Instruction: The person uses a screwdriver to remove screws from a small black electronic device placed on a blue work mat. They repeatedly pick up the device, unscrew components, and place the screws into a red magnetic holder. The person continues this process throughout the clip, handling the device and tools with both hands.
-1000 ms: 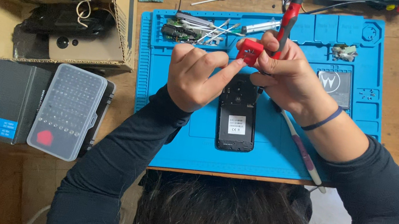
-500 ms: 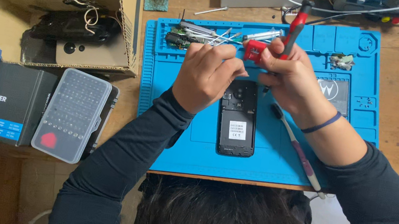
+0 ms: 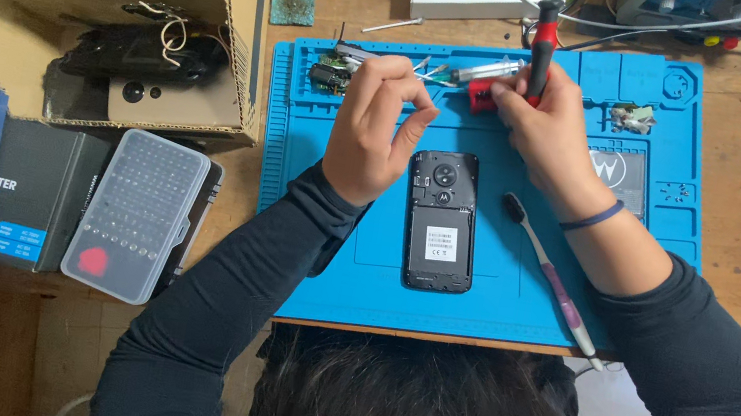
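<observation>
Both hands have shifted up the blue mat (image 3: 476, 298), away from the opened phone (image 3: 440, 220) lying back-up at its middle. Her right hand (image 3: 546, 132) grips a red-and-black screwdriver (image 3: 543, 46) upright beside a small red piece (image 3: 481, 98). Her left hand (image 3: 374, 128) pinches its fingertips together (whether on anything, I cannot tell). A toothbrush (image 3: 547, 270) lies just right of the phone.

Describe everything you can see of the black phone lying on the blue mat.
The phone is a black slab with rounded corners, lying flat and lengthwise on the blue mat, back up. Its cover seems removed: a round camera ring sits near the top and a white label at the middle. Neither hand touches it; the left hand hovers just beside its upper left corner. A toothbrush lies to its right.
</observation>
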